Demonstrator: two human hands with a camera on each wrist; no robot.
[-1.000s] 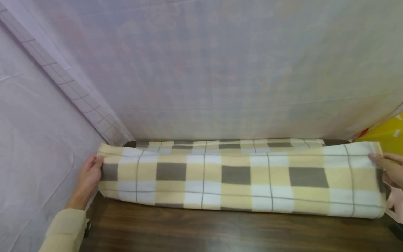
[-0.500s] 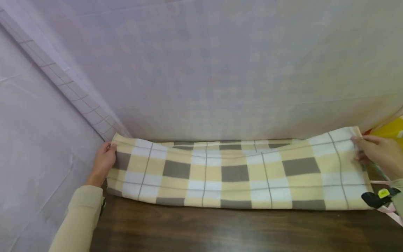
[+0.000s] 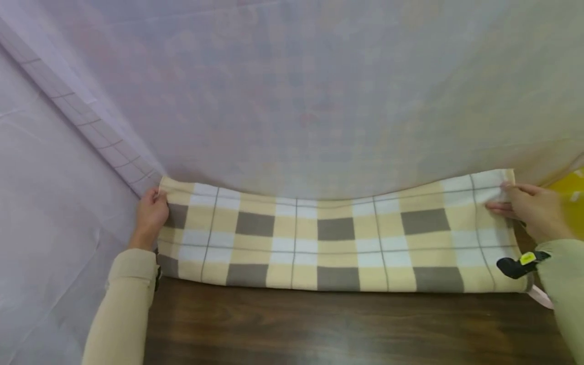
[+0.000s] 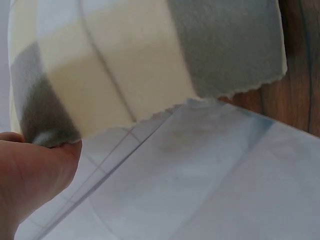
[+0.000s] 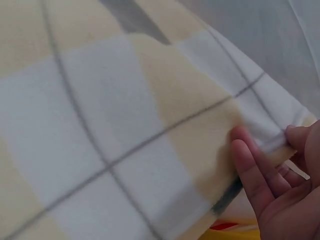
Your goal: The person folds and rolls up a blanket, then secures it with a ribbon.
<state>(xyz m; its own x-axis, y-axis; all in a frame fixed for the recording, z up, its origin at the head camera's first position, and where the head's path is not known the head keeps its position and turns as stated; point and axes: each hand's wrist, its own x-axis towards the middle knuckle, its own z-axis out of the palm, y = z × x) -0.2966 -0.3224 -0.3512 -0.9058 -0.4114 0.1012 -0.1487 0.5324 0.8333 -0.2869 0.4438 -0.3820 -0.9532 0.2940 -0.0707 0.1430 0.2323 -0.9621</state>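
Note:
A checked fleece blanket (image 3: 335,228) in cream, white and grey stretches across the head view as a long folded band. Its upper edge sags between my two hands. My left hand (image 3: 151,215) pinches the upper left corner; in the left wrist view the thumb (image 4: 47,162) lies at the blanket's rough cut edge. At the other end my right hand (image 3: 536,210) pinches the upper right corner. The right wrist view shows the thumb and fingers (image 5: 252,175) at that corner, with two fingers extended along the cloth. The blanket's lower edge lies over the dark wooden surface.
Brown wood-grain tabletop (image 3: 356,329) extends in front of the blanket. A pale fabric curtain (image 3: 310,91) hangs behind it, and a white sheet (image 3: 55,218) covers the left side. Something yellow (image 3: 572,203) stands at the far right.
Both hands have moved inward and up, lifting the blanket's upper edge. The back layer seen behind it earlier is now covered. The right forearm has come into view.

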